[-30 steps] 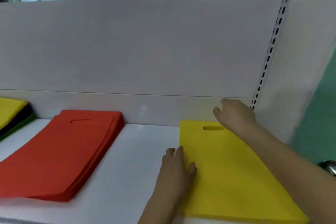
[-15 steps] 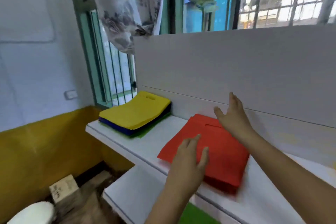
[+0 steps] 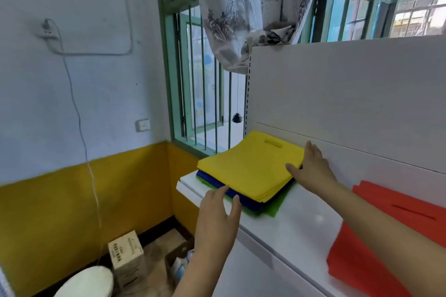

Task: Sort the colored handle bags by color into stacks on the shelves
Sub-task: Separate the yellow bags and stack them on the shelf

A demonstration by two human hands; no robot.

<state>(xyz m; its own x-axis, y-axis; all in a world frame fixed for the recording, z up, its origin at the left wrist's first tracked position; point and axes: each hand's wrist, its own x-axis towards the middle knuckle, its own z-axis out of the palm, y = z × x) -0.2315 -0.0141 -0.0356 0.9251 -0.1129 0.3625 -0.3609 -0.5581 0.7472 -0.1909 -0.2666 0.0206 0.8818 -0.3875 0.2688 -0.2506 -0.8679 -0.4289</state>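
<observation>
Mixed pile at far left end of white shelf (image 3: 289, 219): yellow bags (image 3: 251, 166) on top, blue bags (image 3: 243, 199) beneath, green bags (image 3: 275, 210) at bottom. Red stack (image 3: 386, 229) well apart, at right. Left hand (image 3: 217, 214) at pile's near edge, fingers (image 3: 218, 194) straight, holding nothing. Right hand (image 3: 311, 166) touching pile's right edge, fingers relaxed, no grip. Advice: pinch yellow layer only, lift level, keep blue from dragging.

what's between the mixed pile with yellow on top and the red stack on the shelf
Bare white shelf, crossed only by the right hand and its forearm, in the head view.
</observation>
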